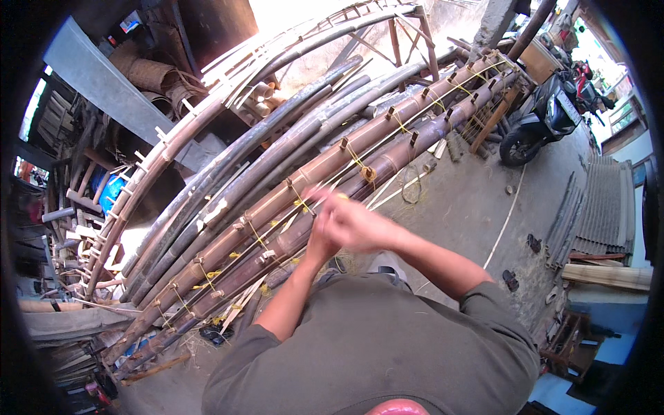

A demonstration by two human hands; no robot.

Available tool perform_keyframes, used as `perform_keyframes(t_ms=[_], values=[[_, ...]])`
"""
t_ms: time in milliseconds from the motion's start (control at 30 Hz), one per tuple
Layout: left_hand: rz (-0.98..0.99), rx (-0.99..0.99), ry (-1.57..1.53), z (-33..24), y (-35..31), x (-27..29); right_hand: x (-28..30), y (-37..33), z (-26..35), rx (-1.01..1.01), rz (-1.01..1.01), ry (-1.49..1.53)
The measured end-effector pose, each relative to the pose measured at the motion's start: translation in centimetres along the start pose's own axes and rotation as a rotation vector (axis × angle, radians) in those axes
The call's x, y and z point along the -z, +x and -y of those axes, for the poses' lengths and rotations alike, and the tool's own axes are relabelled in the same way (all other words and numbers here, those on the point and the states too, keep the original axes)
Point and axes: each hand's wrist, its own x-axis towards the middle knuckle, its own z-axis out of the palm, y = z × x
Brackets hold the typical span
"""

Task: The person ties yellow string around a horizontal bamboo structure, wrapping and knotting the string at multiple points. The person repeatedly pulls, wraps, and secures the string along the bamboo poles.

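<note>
Two long brown bamboo poles lie side by side in front of me: a far pole [373, 133] and a near pole [287, 241]. Short wooden pegs [344, 144] stick up along them, and yellow cord [260, 239] crosses between the two at intervals. A small tan bundle of cord [369, 173] rests at the near pole, beyond my hands. Over the poles' middle, my right hand [356, 223] overlaps my left hand [324, 238]. Motion blurs the right fingers, while the left fingers are mostly hidden behind them. Whether either holds anything is unclear.
More dark bamboo poles [277, 142] lie behind, beside a curved bamboo frame with rungs [200, 111]. A parked motorcycle [546, 121] stands at the far right. Corrugated sheets [603, 207] and dark sandals [510, 280] lie on the concrete floor [477, 200].
</note>
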Motion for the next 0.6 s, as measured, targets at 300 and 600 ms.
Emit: perform_keyframes(t_ms=[300, 600], values=[[0.020, 0.228, -0.487, -4.4, -1.0, 0.2, 1.9, -0.8, -3.4, -0.253, -0.212, 0.740], [0.478, 0.247, -0.223, -10.3, -2.4, 2.2, -0.3, -3.0, -8.5, -0.715, -0.093, 1.194]])
